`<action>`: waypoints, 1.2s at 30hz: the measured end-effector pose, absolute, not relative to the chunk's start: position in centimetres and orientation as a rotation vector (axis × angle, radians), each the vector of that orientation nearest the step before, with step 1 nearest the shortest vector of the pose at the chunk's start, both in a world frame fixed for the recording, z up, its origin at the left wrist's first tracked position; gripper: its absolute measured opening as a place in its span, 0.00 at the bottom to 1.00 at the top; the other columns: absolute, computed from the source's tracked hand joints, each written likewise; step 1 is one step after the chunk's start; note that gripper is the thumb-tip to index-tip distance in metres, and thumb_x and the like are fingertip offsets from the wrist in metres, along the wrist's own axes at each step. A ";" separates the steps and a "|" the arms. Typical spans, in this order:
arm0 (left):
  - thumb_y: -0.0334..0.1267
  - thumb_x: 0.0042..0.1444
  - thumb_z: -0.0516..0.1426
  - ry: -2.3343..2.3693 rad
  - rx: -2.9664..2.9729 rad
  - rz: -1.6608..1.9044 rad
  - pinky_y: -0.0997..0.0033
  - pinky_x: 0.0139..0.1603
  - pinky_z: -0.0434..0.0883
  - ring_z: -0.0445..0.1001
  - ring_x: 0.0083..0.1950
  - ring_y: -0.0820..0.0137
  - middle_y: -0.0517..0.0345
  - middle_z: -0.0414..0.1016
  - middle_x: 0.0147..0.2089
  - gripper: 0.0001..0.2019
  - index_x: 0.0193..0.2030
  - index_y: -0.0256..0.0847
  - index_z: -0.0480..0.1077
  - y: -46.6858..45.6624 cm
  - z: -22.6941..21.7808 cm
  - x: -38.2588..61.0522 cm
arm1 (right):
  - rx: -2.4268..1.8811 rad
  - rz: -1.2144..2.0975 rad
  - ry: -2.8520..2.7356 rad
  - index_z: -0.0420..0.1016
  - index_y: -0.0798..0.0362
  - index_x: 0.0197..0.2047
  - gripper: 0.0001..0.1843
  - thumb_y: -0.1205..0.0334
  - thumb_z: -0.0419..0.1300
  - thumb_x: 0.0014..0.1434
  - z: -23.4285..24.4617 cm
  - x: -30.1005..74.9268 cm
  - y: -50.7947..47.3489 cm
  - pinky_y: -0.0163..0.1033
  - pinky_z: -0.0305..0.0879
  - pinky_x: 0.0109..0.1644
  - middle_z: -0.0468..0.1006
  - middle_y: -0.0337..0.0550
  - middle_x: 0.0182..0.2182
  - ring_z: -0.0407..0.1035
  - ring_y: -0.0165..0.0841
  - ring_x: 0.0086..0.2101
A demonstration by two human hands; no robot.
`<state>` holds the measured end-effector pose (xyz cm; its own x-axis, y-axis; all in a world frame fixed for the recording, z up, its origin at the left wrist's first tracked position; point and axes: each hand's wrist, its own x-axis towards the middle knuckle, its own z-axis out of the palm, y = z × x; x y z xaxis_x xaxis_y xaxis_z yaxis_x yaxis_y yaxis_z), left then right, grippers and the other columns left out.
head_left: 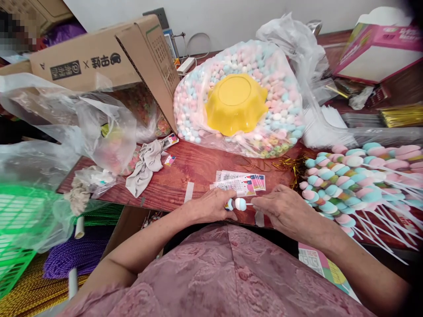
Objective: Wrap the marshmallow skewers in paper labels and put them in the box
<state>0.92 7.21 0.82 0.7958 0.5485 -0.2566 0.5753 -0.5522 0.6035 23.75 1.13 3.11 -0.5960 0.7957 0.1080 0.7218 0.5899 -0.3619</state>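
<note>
My left hand (216, 204) is closed around the far end of a short marshmallow skewer (240, 204), whose blue and white candy shows past the fingers. My right hand (284, 208) pinches the thin white stick at the skewer's other end. Just beyond the hands lie several printed labels (239, 181) on the table. To the right is a heap of finished-looking marshmallow skewers (360, 176) with white sticks pointing toward me. A yellow scalloped bowl (236, 103) rests upside down on a large clear bag of pastel marshmallows (284, 88).
A cardboard box (89, 61) stands at the back left, with clear plastic bags before it. A grey cloth (145, 165) lies on the red-brown table (178, 176). A green basket (20, 233) and purple cords (79, 253) are at lower left. Gold strips (401, 116) lie at right.
</note>
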 end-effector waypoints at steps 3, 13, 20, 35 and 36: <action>0.42 0.52 0.65 0.914 2.566 0.070 0.54 0.52 0.66 0.70 0.53 0.54 0.45 0.73 0.51 0.26 0.56 0.40 0.67 7.9 2.3 0.7 | -1.365 0.471 -2.470 0.77 0.52 0.34 0.17 0.66 0.47 0.65 2.5 24.1 1.2 0.37 0.51 0.33 0.76 0.40 0.22 0.65 0.29 0.23; 0.53 0.50 0.65 0.957 1.011 0.706 0.71 0.29 0.69 0.71 0.27 0.72 0.60 0.73 0.28 0.19 0.36 0.39 0.70 4.4 0.0 -1.1 | -1.463 0.882 -1.477 0.81 0.53 0.42 0.17 0.54 0.54 0.64 -4.0 21.8 -1.1 0.37 0.67 0.33 0.79 0.41 0.25 0.71 0.32 0.26; 0.57 0.42 0.68 0.575 0.541 1.076 0.52 0.55 0.69 0.73 0.55 0.57 0.56 0.77 0.44 0.27 0.44 0.44 0.70 6.7 0.2 0.9 | -1.288 1.082 -1.361 0.80 0.53 0.43 0.15 0.56 0.54 0.65 -3.6 18.2 -2.0 0.34 0.66 0.25 0.76 0.38 0.22 0.68 0.28 0.21; 0.66 0.53 0.53 0.782 0.754 1.016 0.49 0.51 0.71 0.69 0.27 0.73 0.65 0.60 0.24 0.29 0.25 0.42 0.50 7.2 -0.1 1.4 | -1.250 0.939 -1.503 0.79 0.55 0.45 0.15 0.59 0.53 0.65 -3.2 16.8 -1.6 0.36 0.60 0.27 0.77 0.41 0.23 0.66 0.28 0.20; 0.68 0.52 0.53 0.774 0.751 1.023 0.49 0.51 0.71 0.69 0.27 0.72 0.65 0.59 0.24 0.30 0.25 0.42 0.49 7.3 -0.3 1.4 | -1.241 1.204 -1.339 0.79 0.54 0.43 0.16 0.55 0.54 0.64 -3.0 16.8 -1.4 0.34 0.57 0.23 0.76 0.40 0.21 0.63 0.27 0.18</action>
<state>1.37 7.30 -0.27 0.3183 0.9265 -0.2005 -0.4448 0.3328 0.8315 16.79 -1.42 -2.96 -0.0699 0.9975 0.0066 0.0989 0.0135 -0.9950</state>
